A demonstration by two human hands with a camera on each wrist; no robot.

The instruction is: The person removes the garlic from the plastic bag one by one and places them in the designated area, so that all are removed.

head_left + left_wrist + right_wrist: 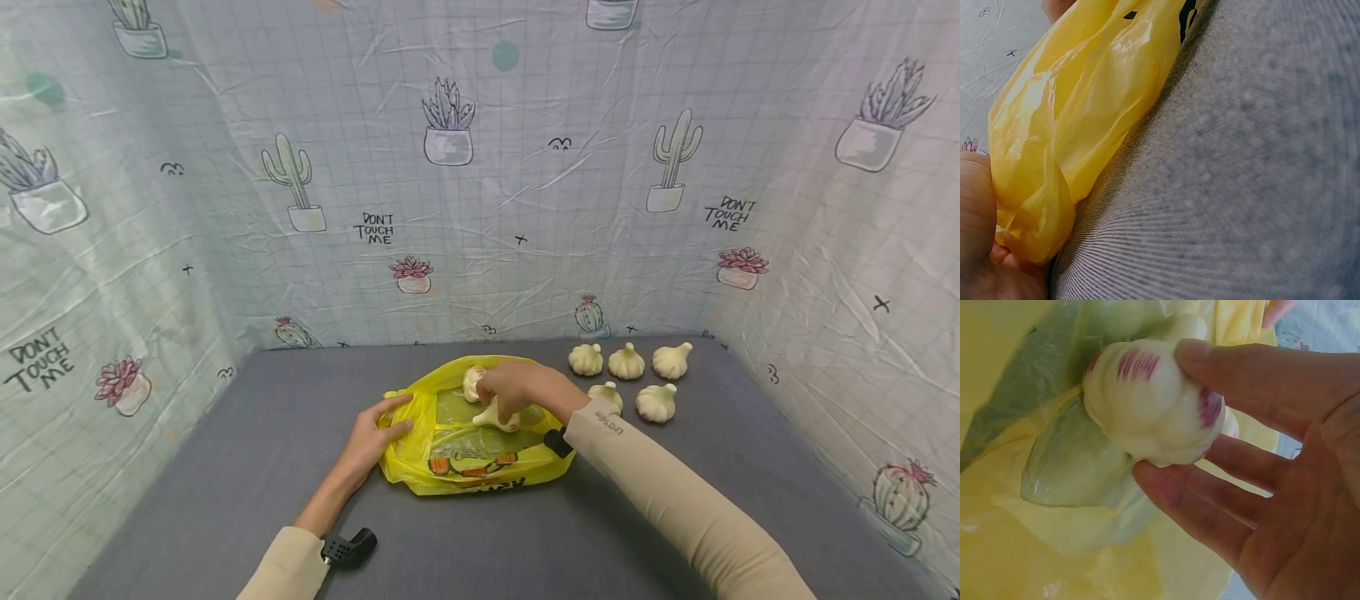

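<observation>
A yellow plastic bag (408,450) lies on the table with its mouth spread wide and a greenish clear inner part showing. My left hand (369,437) holds the bag's left edge between thumb and fingers; in the left wrist view the crumpled corner sits against the thumb (975,219). Over the bag's opening, my right hand (525,387) grips a garlic bulb (1147,403), white with purple streaks, between thumb and fingertips. Another garlic bulb (473,383) shows in the bag's mouth beside the right fingers, partly covered by them.
Several more garlic bulbs (627,362) stand in two rows on the grey table (300,417), right of the bag. The right forearm partly overlaps the nearest one (606,396). A curtain (517,192) printed with potted cacti surrounds the table at the back and sides.
</observation>
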